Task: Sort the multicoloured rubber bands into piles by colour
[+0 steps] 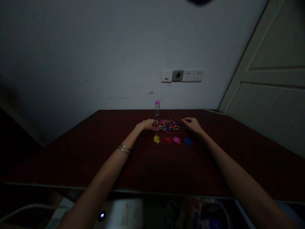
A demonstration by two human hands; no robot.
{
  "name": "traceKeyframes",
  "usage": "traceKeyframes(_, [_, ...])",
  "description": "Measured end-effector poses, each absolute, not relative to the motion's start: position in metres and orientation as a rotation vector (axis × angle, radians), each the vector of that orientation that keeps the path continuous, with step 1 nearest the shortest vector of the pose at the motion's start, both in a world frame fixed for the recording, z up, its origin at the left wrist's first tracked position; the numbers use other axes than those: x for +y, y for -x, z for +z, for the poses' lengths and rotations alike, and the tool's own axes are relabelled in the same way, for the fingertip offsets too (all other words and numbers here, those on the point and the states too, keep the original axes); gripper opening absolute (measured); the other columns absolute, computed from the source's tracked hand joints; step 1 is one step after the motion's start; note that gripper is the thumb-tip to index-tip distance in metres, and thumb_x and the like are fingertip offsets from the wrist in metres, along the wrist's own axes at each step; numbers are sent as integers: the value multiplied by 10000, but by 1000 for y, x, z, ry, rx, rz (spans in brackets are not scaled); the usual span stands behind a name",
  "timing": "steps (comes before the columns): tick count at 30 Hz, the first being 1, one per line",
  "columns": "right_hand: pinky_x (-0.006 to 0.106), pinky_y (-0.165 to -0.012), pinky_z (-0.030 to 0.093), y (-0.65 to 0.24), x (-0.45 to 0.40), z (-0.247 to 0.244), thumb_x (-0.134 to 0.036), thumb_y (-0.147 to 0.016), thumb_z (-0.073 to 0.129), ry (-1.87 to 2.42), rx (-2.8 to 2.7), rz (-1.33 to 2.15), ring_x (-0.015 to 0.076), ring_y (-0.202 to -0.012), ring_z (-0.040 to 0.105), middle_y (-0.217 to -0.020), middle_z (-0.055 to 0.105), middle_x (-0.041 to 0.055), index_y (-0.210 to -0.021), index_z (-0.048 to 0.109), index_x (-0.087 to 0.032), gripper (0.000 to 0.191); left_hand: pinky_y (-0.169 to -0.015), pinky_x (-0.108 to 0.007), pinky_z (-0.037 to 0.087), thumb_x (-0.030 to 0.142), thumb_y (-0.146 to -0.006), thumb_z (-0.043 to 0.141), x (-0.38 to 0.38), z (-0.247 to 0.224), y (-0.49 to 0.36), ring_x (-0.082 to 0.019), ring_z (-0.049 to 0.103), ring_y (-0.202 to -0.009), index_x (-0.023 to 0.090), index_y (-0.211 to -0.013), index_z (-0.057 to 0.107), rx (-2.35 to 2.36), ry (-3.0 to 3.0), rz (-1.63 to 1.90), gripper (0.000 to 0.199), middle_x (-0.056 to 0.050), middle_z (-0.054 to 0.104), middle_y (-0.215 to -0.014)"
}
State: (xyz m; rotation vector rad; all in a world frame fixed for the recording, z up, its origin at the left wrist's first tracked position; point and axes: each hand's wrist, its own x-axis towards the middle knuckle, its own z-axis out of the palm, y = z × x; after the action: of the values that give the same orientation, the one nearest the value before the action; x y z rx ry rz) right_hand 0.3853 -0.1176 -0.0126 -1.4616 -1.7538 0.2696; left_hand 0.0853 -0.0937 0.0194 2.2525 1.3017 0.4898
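Observation:
A mixed pile of small, thin, multicoloured pieces (166, 125), perhaps elastic bands, lies spread on the dark red table. At the pile's left edge is my left hand (149, 124), its fingers curled and their tips hidden. My right hand (192, 124) is just right of the pile, thumb and forefinger drawn together; anything between them is too small to see. Nearer to me lie four sorted heaps in a row: yellow pieces (156, 139), red pieces (168, 140), pink pieces (176, 140) and blue pieces (188, 141).
Behind the pile stands a clear bottle with a pink lid (157, 108). Wall sockets (188, 75) are above the table (95, 152). A pale door (269, 73) is at the right. Below the table's front edge sit a white box-shaped thing (131, 211) and dim clutter.

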Motion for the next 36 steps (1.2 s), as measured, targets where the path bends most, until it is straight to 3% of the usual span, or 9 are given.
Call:
traceKeyframes(8, [301,-722,455,-389,-116,-16,-366,-747,470,1467,-1780,237,227,-797,620,-828,694,87,-815,692,-131,330,-465,-228,277,107,-536,587,-96,22,-81,-118,460,-478,173,-503,622,1322,-2476,424,82,-35,574,-533])
traceKeyframes(16, [279,-698,450,-387,-119,-15,-348,-739,468,1481,-1770,274,221,-796,620,-826,694,87,-814,688,-119,326,-468,-214,285,71,-527,577,-95,30,-84,-91,433,-455,148,-498,621,1150,-2447,560,93,-3,545,-475])
traceKeyframes(23, [256,-659,452,-381,-118,-16,-340,-723,488,1473,-1779,344,195,-739,619,-787,691,75,-792,688,-123,303,-458,-195,314,95,-554,603,-120,32,-122,-82,464,-452,129,-607,677,881,-2337,314,97,13,560,-486])
traceKeyframes(28, [265,-723,451,-379,-115,-18,-336,-680,559,1467,-1836,317,190,-800,610,-875,679,69,-812,692,-143,269,-508,-185,348,96,-568,634,-130,23,-134,-72,483,-495,130,-625,679,800,-2275,92,81,16,582,-529])
traceKeyframes(36, [266,-715,445,-375,-118,-13,-334,-611,668,1402,-2056,546,182,-776,597,-819,675,47,-784,702,-159,249,-501,-209,310,317,-584,693,-122,20,-117,-75,449,-506,119,-677,693,783,-2113,300,219,-2,577,-561])
